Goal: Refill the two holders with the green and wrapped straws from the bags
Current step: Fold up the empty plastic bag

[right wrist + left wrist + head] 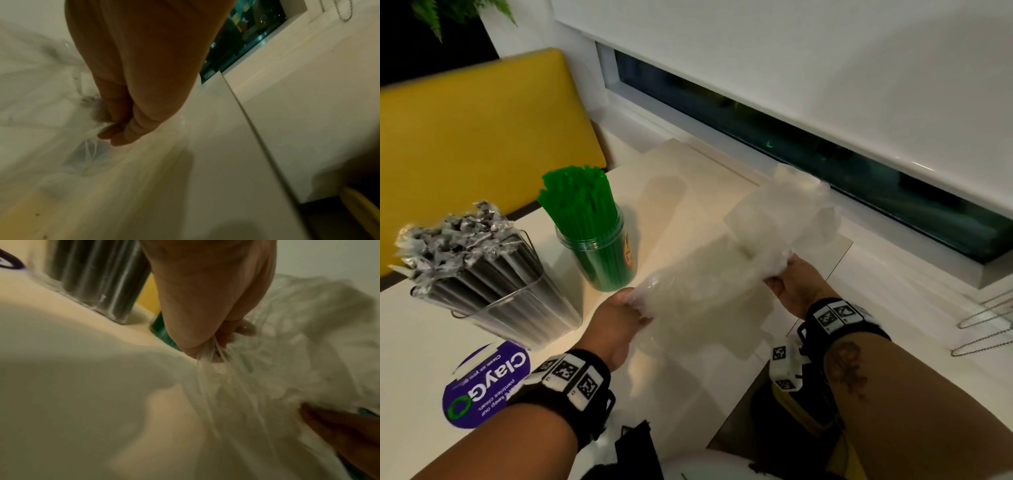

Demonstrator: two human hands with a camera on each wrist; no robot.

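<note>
A round clear holder (599,253) packed with green straws (578,198) stands on the white table. Left of it a square clear holder (517,308) is full of black straws in silvery wrappers (455,233). Both my hands hold an empty clear plastic bag (709,274) stretched above the table. My left hand (619,315) pinches its bunched near end (207,360), just in front of the green holder. My right hand (791,281) grips the bag (90,146) further right, and crumpled plastic (791,205) billows beyond it.
A purple round sticker (486,387) lies on the table (414,342) near my left forearm. A yellow seat back (482,130) rises behind the holders. A white window sill (893,291) and a beaded blind chain (989,322) are on the right. The table's right edge (818,291) runs under my right wrist.
</note>
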